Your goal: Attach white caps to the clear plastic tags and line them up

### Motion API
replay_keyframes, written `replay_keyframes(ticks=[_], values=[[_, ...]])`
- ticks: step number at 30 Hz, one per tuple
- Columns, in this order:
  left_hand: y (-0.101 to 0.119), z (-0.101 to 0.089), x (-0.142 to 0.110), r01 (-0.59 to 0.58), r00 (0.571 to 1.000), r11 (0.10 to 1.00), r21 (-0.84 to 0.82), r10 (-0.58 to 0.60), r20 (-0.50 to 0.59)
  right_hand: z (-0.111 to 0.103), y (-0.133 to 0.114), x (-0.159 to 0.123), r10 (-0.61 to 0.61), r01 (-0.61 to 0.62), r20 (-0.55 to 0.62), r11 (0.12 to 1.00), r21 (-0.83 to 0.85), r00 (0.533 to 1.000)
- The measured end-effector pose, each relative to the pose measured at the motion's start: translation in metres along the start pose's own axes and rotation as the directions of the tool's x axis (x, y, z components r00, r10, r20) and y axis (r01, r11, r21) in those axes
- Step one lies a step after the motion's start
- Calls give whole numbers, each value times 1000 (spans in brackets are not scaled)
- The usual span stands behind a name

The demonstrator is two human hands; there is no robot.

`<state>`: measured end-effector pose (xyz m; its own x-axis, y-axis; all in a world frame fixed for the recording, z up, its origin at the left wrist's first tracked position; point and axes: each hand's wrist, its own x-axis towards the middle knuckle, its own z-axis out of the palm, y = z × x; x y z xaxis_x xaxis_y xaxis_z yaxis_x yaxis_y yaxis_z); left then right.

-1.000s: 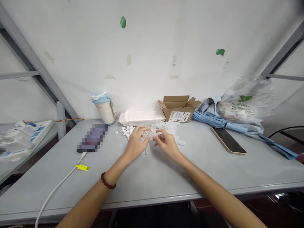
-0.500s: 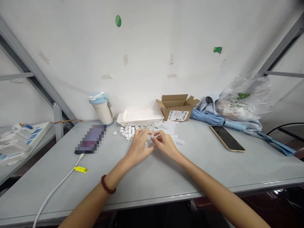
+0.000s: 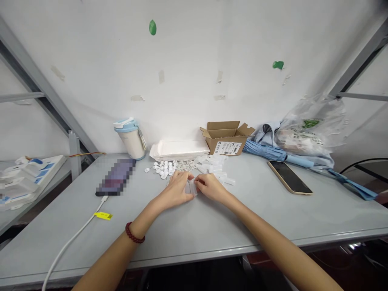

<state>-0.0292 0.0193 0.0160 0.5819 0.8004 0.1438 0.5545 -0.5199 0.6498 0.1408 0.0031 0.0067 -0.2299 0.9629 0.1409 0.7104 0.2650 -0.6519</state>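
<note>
Small clear plastic tubes (image 3: pixel 191 187) lie side by side between my two hands on the grey table. My left hand (image 3: pixel 177 190) curves round them, its thumb at the near end and its fingers at the far end. From the right, my right hand (image 3: pixel 210 186) pinches at the edge of the same tubes; its fingertips partly hide what they grip. Just beyond my hands are white caps (image 3: pixel 164 168), thin white pieces (image 3: pixel 185 165) and a pile of loose clear tubes (image 3: pixel 212 163).
Behind the parts stand a stack of white flat packets (image 3: pixel 182 149) and an open cardboard box (image 3: pixel 226 139). A cup (image 3: pixel 130 139) and a charging phone (image 3: pixel 117 178) are left. Right lie another phone (image 3: pixel 289 177), a blue umbrella (image 3: pixel 266 149) and a plastic bag (image 3: pixel 315 125).
Both hands have come slightly nearer and lower, and the clear tubes between them now show more plainly. My right fingers have shifted from above the tubes to their right edge.
</note>
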Motion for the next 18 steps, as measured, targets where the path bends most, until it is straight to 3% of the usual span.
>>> replay_keyframes(ticks=[8,12,15,18], values=[[-6,6,1,-30,1000,999,-9,30,6,0,-2,-1,15,-14,28,999,-38,1000],[1,-10,3,-14,1000,996,-92,13,-17,-1,-3,-2,30,-29,43,999,-31,999],[12,-32,-28,86,996,954,-287,-89,3,0,-2,-2,45,-45,38,999,-21,998],[20,-32,-89,215,953,837,-504,-67,295,1,0,-1,73,-72,36,997,-12,997]])
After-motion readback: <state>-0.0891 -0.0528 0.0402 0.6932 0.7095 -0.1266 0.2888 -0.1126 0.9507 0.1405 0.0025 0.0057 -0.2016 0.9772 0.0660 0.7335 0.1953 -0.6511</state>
